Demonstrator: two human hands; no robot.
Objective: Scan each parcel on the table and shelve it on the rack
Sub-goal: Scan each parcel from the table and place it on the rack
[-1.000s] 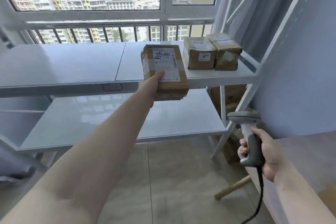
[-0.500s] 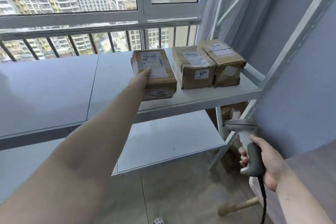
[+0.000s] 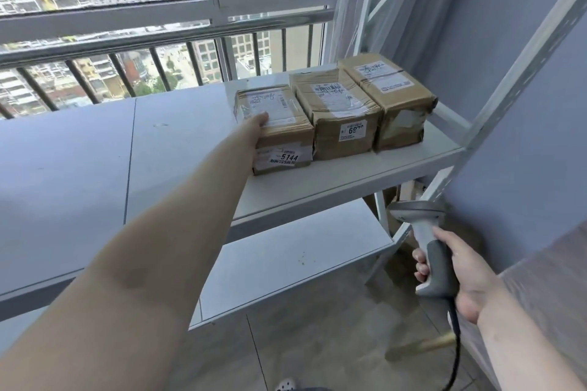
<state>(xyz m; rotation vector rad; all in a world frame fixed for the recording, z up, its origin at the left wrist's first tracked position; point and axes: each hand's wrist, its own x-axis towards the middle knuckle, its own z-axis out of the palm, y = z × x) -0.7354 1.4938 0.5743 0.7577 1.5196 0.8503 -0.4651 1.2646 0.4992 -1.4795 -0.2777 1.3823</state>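
Observation:
A brown cardboard parcel (image 3: 279, 124) with a white label and a "5144" sticker rests on the white rack shelf (image 3: 333, 181). My left hand (image 3: 251, 133) grips its left side, thumb on top. It touches a second taped parcel (image 3: 340, 111) marked "69", and a third parcel (image 3: 390, 98) stands at the shelf's right end. My right hand (image 3: 460, 276) holds a grey corded barcode scanner (image 3: 428, 251) upright, low at the right, apart from the parcels.
A lower rack shelf (image 3: 286, 263) lies beneath. The rack's slanted white upright (image 3: 514, 73) and a blue-grey wall close the right side. A window with railing bars runs behind the shelf. The table edge (image 3: 546, 263) shows at the far right. Tiled floor below.
My left hand carried the parcel from mid-air onto the upper shelf and slid it right against the second parcel. The scanner hand stayed low at the right.

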